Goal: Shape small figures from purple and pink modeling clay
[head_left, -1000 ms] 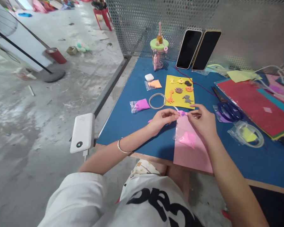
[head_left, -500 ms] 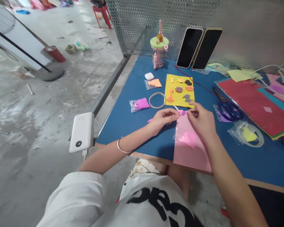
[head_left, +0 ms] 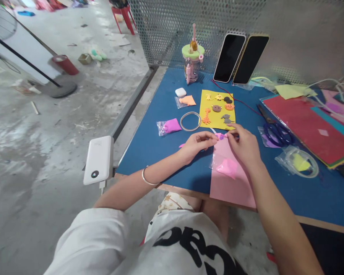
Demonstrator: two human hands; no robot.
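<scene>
Between my two hands is a small pink and purple clay figure [head_left: 221, 136], at the far end of a pink sheet of paper [head_left: 232, 194]. My left hand [head_left: 199, 144] pinches its left side with thumb and fingers. On its right side my right hand [head_left: 243, 143] has thumb and forefinger closed at the edge of the piece. Fingertips partly hide the figure. Below it on the sheet lies a clear bag of pink clay [head_left: 227, 168]. Just beyond my hands, a yellow card [head_left: 218, 121] carries several small clay animals.
Left of the card are a roll of tape [head_left: 190, 121], a purple clay packet [head_left: 172, 126] and an orange clay packet [head_left: 187, 100]. Blue-handled scissors [head_left: 278, 133] and red sheets [head_left: 309, 126] lie right. Two phones [head_left: 230, 57] lean on the mesh panel behind a cup [head_left: 192, 63].
My right hand has shifted very slightly at the clay figure. My left hand and the things on the table stay in place.
</scene>
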